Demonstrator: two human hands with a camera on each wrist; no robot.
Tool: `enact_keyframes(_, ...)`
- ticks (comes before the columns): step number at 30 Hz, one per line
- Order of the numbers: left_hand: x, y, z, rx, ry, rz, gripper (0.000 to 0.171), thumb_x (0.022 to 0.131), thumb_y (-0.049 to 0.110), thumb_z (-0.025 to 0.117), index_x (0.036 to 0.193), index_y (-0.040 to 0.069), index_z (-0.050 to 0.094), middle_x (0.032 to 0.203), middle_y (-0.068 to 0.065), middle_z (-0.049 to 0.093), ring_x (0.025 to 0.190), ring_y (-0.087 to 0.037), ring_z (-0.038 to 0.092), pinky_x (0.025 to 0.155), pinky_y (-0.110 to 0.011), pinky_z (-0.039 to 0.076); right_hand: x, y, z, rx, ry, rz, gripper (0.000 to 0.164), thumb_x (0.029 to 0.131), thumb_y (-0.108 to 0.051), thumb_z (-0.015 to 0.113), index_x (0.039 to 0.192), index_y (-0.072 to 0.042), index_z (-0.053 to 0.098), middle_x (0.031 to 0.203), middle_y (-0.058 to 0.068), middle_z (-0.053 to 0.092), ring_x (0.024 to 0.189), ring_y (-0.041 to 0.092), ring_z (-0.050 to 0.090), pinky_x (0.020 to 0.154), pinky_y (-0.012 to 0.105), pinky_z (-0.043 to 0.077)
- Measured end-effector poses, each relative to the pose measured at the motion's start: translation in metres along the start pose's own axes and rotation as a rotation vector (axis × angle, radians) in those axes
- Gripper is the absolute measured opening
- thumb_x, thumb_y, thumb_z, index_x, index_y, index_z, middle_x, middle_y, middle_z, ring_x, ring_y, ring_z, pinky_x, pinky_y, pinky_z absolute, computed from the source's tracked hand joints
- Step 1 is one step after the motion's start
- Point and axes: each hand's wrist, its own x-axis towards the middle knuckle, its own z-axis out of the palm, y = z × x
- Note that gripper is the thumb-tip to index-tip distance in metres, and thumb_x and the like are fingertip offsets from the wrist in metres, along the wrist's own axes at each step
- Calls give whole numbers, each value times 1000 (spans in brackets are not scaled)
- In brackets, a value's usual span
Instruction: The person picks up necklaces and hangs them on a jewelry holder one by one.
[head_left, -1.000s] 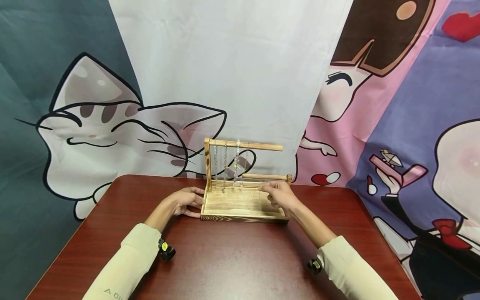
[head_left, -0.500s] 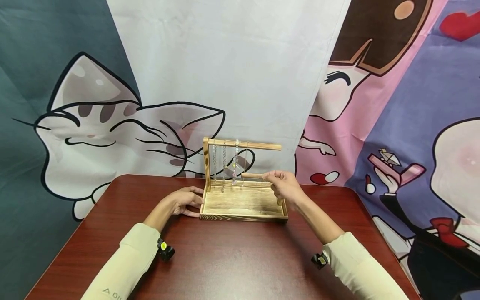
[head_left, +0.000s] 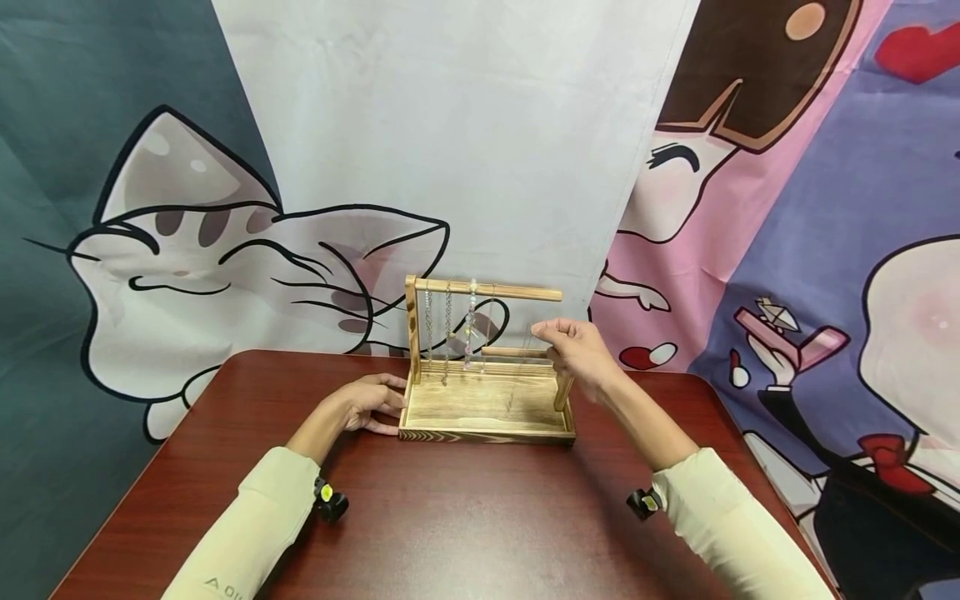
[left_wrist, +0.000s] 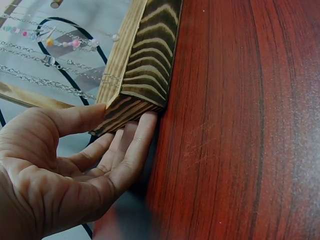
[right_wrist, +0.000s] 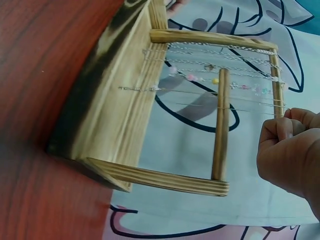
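A wooden jewelry stand (head_left: 487,436) with a shallow tray base, a long upper bar (head_left: 525,292) and a lower bar (head_left: 510,352) stands on the table. My left hand (head_left: 369,405) grips the tray's left end; the left wrist view shows the thumb (left_wrist: 85,119) on its top corner and fingers against the side. My right hand (head_left: 583,354) pinches a thin chain necklace (head_left: 528,336), which hangs in front of the lower bar. In the right wrist view, the pinching fingertips are close to the free end of the upper bar.
Several necklaces hang toward the left of the upper bar, among them silver chains (head_left: 448,333) and a beaded necklace (head_left: 470,321). The stand is near the far edge of the reddish-brown table (head_left: 450,517). A printed cloth backdrop (head_left: 465,150) hangs behind it.
My right hand has risen from above the tray, past the lower bar, and shifted slightly right, lifting the thin chain necklace with it. The left hand stays at the tray's end.
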Motion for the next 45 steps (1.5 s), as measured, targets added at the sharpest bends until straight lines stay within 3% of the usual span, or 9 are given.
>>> enact_keyframes(21, 2, -2, 0, -2, 0, 0, 64, 107, 0, 63, 165, -3, 37, 121, -16, 75, 108, -23, 75, 90, -48, 72, 3, -36, -15, 46, 18, -103, 25, 112, -18, 67, 90, -22, 78, 56, -13, 33, 49, 2, 26, 48, 19, 22)
enact_keyframes(29, 0, -1, 1, -3, 1, 0, 64, 107, -1, 62, 165, -3, 36, 123, -16, 74, 108, -23, 75, 90, -49, 72, 3, -51, -20, 43, 39, -127, 16, 114, -15, 63, 109, -10, 78, 59, -13, 37, 50, 2, 28, 47, 17, 23)
enact_keyframes(45, 1, -1, 1, -9, 0, 4, 62, 106, -2, 63, 163, -4, 36, 119, -15, 76, 107, -23, 76, 90, -49, 71, 1, -81, -33, 98, 95, -195, 20, 112, -16, 68, 97, -14, 80, 57, -13, 36, 50, 2, 27, 48, 17, 23)
